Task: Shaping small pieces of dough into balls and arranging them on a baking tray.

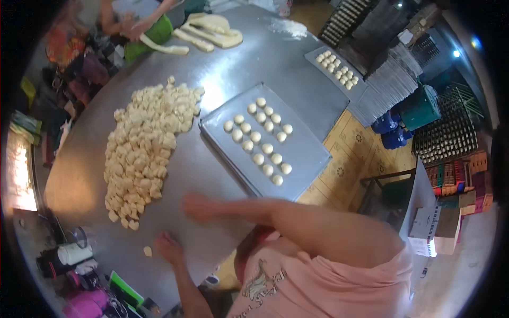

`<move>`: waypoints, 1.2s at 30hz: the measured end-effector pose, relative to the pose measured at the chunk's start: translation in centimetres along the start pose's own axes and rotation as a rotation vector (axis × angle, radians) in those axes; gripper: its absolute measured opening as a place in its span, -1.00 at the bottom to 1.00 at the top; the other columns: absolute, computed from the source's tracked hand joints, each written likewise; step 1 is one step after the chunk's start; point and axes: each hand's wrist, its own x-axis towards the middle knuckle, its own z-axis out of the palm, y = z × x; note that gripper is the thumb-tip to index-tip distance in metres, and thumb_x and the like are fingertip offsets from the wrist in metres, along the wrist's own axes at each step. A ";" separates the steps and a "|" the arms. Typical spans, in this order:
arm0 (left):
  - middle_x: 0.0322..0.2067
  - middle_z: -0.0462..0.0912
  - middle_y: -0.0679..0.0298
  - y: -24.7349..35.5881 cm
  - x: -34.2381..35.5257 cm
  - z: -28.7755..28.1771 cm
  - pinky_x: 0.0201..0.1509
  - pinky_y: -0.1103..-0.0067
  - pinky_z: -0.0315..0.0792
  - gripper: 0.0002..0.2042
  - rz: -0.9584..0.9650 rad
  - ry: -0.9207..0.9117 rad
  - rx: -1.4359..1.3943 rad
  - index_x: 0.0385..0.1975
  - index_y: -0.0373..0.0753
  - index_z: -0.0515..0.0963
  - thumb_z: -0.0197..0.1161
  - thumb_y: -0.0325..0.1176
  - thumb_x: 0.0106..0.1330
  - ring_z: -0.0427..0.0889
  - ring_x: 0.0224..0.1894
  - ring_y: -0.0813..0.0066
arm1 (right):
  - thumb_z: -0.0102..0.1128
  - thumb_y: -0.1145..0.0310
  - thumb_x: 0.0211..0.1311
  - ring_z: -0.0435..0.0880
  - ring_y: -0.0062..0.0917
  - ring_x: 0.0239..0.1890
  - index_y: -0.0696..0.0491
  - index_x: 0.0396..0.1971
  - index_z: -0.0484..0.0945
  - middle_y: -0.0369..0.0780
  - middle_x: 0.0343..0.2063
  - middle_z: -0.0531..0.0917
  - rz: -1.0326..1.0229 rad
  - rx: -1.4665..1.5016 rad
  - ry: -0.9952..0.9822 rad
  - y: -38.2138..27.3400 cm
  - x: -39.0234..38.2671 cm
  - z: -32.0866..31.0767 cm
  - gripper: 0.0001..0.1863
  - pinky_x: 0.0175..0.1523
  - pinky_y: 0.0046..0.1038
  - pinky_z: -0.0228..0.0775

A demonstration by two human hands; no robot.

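My left hand rests low on the metal table with its fingers curled in; whatever lies under them is hidden. A little farther off, my right hand is down at the tabletop, smeared by motion, so its fingers cannot be read. Beyond both hands spreads a big heap of cut dough pieces. One loose dough piece lies just left of my left hand. To the right of the heap, a flat metal baking tray carries several round dough balls in short rows.
Long dough strips lie at the table's far end, near another person's hands and a green container. A second tray of dough balls sits at the far right edge. Stacked trays and a cardboard box stand to the right.
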 end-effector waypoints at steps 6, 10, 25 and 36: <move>-0.38 0.52 0.11 0.2 -3.1 0.3 -0.25 0.34 0.38 -0.81 -0.035 0.102 0.111 -0.26 -0.27 0.48 -0.04 -0.32 0.35 0.50 -0.37 0.15 | 0.03 0.29 0.05 0.42 -0.31 -0.29 0.02 -0.33 0.39 -0.19 -0.36 0.44 0.267 -0.248 0.194 -1.3 -7.7 -0.1 -0.81 -0.06 -0.30 0.25; -0.37 0.49 0.11 2.3 -5.7 2.9 -0.25 0.34 0.36 -0.85 0.021 0.264 0.251 -0.31 -0.22 0.49 0.01 -0.34 0.28 0.48 -0.34 0.21 | 0.02 0.31 0.10 0.40 -0.27 -0.20 0.06 -0.29 0.41 -0.14 -0.27 0.45 0.166 -0.117 0.145 -5.2 -5.8 1.7 -0.81 -0.03 -0.28 0.20; -0.42 0.49 0.22 -0.2 -5.3 1.6 -0.24 0.47 0.35 -0.91 -0.018 0.191 -0.042 -0.32 -0.23 0.47 0.03 -0.43 0.26 0.43 -0.38 0.31 | 0.03 0.35 0.06 0.39 -0.24 -0.31 0.11 -0.40 0.40 -0.10 -0.37 0.44 -0.009 -0.128 0.105 -4.7 -3.7 0.5 -0.84 -0.11 -0.28 0.24; -0.43 0.51 0.21 0.7 -12.1 3.6 -0.32 0.47 0.39 -0.89 -0.238 0.310 0.189 -0.29 -0.20 0.49 0.04 -0.41 0.28 0.48 -0.41 0.31 | 0.03 0.40 0.09 0.38 -0.22 -0.28 0.11 -0.33 0.43 -0.09 -0.34 0.44 0.081 -0.199 0.086 -2.9 -8.2 -0.4 -0.84 -0.10 -0.25 0.23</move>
